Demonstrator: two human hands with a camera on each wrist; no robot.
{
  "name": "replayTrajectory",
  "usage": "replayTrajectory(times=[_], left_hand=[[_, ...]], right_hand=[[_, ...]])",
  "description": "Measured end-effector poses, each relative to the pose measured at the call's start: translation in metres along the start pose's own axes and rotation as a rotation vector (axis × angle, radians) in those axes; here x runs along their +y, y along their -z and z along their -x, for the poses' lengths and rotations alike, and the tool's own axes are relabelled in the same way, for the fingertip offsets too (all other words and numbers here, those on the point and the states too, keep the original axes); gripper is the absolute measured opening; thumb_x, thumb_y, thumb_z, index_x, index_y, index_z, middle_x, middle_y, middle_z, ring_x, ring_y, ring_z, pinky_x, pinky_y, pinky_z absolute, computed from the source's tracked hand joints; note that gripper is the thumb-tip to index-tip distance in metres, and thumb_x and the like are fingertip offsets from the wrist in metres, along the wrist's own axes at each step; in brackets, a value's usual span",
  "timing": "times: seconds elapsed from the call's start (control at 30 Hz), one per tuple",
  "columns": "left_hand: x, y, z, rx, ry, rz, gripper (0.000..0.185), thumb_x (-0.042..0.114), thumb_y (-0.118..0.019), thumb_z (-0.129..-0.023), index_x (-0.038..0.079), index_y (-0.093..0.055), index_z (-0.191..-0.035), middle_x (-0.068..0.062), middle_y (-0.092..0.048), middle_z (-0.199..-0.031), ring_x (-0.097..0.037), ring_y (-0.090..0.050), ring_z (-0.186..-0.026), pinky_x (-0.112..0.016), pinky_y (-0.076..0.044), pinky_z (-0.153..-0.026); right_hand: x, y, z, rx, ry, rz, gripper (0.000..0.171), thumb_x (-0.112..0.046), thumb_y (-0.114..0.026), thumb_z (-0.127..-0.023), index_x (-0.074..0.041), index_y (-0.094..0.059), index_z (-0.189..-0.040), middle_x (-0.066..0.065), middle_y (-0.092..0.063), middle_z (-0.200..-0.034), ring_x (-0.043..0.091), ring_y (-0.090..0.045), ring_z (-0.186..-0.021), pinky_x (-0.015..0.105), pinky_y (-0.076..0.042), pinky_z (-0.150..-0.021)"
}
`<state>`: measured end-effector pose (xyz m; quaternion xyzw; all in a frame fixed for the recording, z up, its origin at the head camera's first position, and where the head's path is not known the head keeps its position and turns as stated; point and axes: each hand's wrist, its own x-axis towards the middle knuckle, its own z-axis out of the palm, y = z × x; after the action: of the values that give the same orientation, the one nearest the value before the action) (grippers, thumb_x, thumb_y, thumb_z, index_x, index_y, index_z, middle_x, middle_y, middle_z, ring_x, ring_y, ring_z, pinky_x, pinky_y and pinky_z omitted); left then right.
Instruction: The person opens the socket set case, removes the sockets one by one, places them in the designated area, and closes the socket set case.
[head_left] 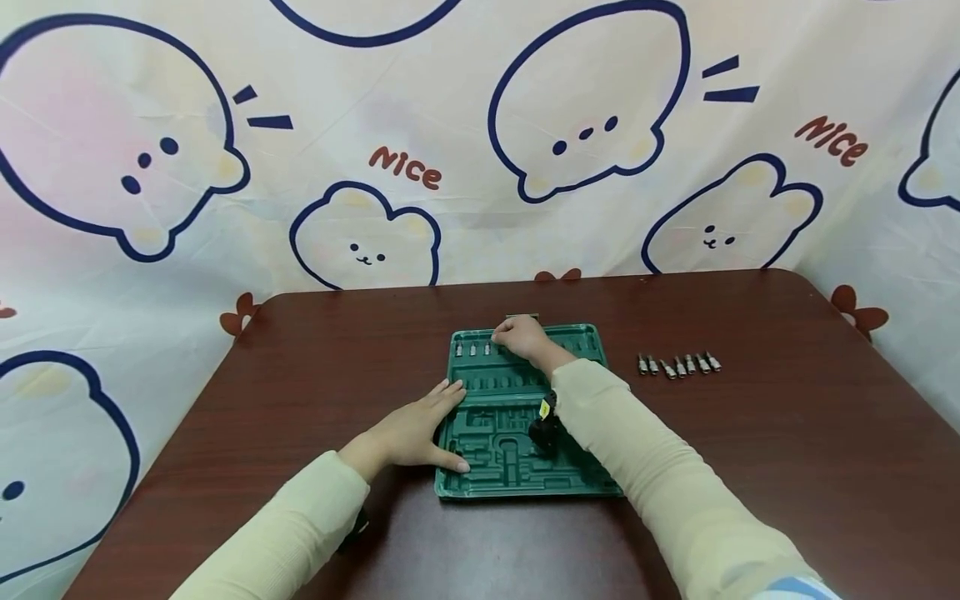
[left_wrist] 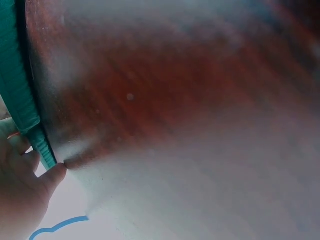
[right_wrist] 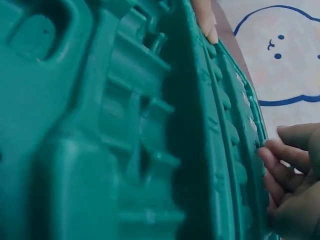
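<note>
A green plastic case (head_left: 510, 402) lies unfolded on the table, with moulded recesses in both halves. Three small metal sockets (head_left: 472, 350) stand in slots at the left of its far row; they look pale in the right wrist view. Over that row, just right of these sockets, is my right hand (head_left: 522, 337), fingers bent and tips at the slots (right_wrist: 295, 172). Whether anything sits between its fingertips is hidden. My left hand (head_left: 412, 425) rests spread on the case's left edge, thumb on the near half, fingers by the fold; the left wrist view catches it (left_wrist: 22, 185) partly.
Several metal sockets (head_left: 678, 367) lie in a loose row on the brown table (head_left: 750, 450), right of the case. A small flat object (head_left: 522, 317) shows behind the case's far edge. A patterned cloth (head_left: 465, 225) hangs behind the table.
</note>
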<state>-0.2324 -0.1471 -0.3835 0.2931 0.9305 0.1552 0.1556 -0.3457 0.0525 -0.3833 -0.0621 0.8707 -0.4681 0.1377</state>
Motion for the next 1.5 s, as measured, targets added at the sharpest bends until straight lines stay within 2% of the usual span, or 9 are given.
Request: replayTrajectory(times=[0.13,0.23,0.3,0.37,0.53,0.7,1.03,1.27,1.5], left_hand=[[0.000,0.001,-0.001,-0.006,-0.002,-0.013,0.103,0.066,-0.057,-0.062,0.010,-0.017,-0.139,-0.001,-0.009,-0.144,-0.017,-0.003,-0.130,-0.041,-0.029,-0.093],[-0.001,0.002,-0.001,-0.010,-0.001,-0.020,0.103,0.066,-0.057,-0.062,0.011,-0.017,-0.139,-0.001,-0.008,-0.144,-0.017,-0.003,-0.130,-0.041,-0.030,-0.093],[-0.001,0.002,-0.001,-0.012,-0.004,-0.020,0.103,0.066,-0.057,-0.062,0.011,-0.017,-0.139,0.000,-0.008,-0.144,-0.017,-0.003,-0.130,-0.040,-0.030,-0.093],[-0.002,0.001,-0.001,-0.015,-0.006,-0.015,0.103,0.066,-0.057,-0.062,0.011,-0.016,-0.139,0.000,-0.008,-0.144,-0.016,-0.002,-0.130,-0.041,-0.029,-0.093],[-0.001,0.000,-0.001,-0.022,-0.003,0.003,0.103,0.066,-0.057,-0.062,0.011,-0.016,-0.139,0.000,-0.008,-0.144,-0.016,-0.002,-0.129,-0.042,-0.030,-0.092],[0.000,0.001,-0.001,-0.032,0.011,0.016,0.102,0.065,-0.058,-0.062,0.011,-0.017,-0.139,0.000,-0.008,-0.144,-0.016,-0.003,-0.129,-0.041,-0.030,-0.092],[0.000,0.002,-0.002,-0.031,0.015,0.020,0.103,0.065,-0.058,-0.062,0.012,-0.017,-0.139,0.001,-0.008,-0.144,-0.015,-0.002,-0.129,-0.041,-0.029,-0.093],[-0.001,0.003,0.000,-0.032,0.029,0.011,0.103,0.066,-0.058,-0.062,0.013,-0.017,-0.139,0.003,-0.008,-0.144,-0.014,-0.001,-0.129,-0.040,-0.029,-0.093],[-0.001,0.004,-0.001,-0.048,0.016,0.011,0.102,0.066,-0.057,-0.063,0.012,-0.016,-0.139,0.001,-0.007,-0.144,-0.015,0.000,-0.129,-0.040,-0.029,-0.093]], right_hand=[[-0.004,-0.004,-0.004,-0.045,0.031,0.091,0.028,-0.011,-0.049,-0.088,-0.005,-0.055,-0.062,0.008,-0.054,-0.078,0.013,-0.030,-0.047,0.027,-0.032,-0.052],[-0.007,-0.007,-0.006,-0.064,0.035,0.116,0.039,-0.009,-0.048,-0.088,-0.009,-0.042,-0.050,0.008,-0.055,-0.076,0.011,-0.025,-0.044,0.026,-0.032,-0.053],[-0.009,-0.009,-0.006,-0.065,0.015,0.102,0.036,-0.008,-0.047,-0.089,-0.008,-0.046,-0.052,0.011,-0.059,-0.093,0.011,-0.032,-0.049,0.027,-0.035,-0.058],[-0.009,-0.009,-0.006,-0.055,-0.011,0.075,0.026,-0.008,-0.047,-0.089,-0.005,-0.059,-0.065,0.011,-0.054,-0.113,0.014,-0.044,-0.062,0.028,-0.038,-0.064],[-0.007,-0.012,-0.004,-0.021,-0.067,-0.051,0.017,-0.009,-0.048,-0.089,-0.002,-0.058,-0.101,0.012,-0.052,-0.110,0.024,-0.050,-0.091,0.033,-0.041,-0.071],[-0.005,-0.015,-0.004,0.032,-0.068,-0.097,0.012,-0.010,-0.050,-0.088,-0.003,-0.056,-0.095,0.011,-0.052,-0.102,0.023,-0.050,-0.085,0.032,-0.041,-0.067],[-0.004,-0.016,-0.003,0.066,-0.087,-0.107,0.016,-0.014,-0.049,-0.089,-0.004,-0.059,-0.097,0.010,-0.052,-0.106,0.023,-0.049,-0.089,0.033,-0.041,-0.069],[0.000,-0.008,-0.006,0.115,-0.107,-0.379,0.019,-0.016,-0.048,-0.090,-0.003,-0.058,-0.099,0.010,-0.052,-0.100,0.023,-0.047,-0.091,0.036,-0.038,-0.078],[0.006,0.010,-0.004,0.058,-0.041,-0.494,0.017,-0.013,-0.049,-0.089,-0.001,-0.055,-0.100,0.010,-0.051,-0.101,0.023,-0.048,-0.094,0.036,-0.037,-0.083]])
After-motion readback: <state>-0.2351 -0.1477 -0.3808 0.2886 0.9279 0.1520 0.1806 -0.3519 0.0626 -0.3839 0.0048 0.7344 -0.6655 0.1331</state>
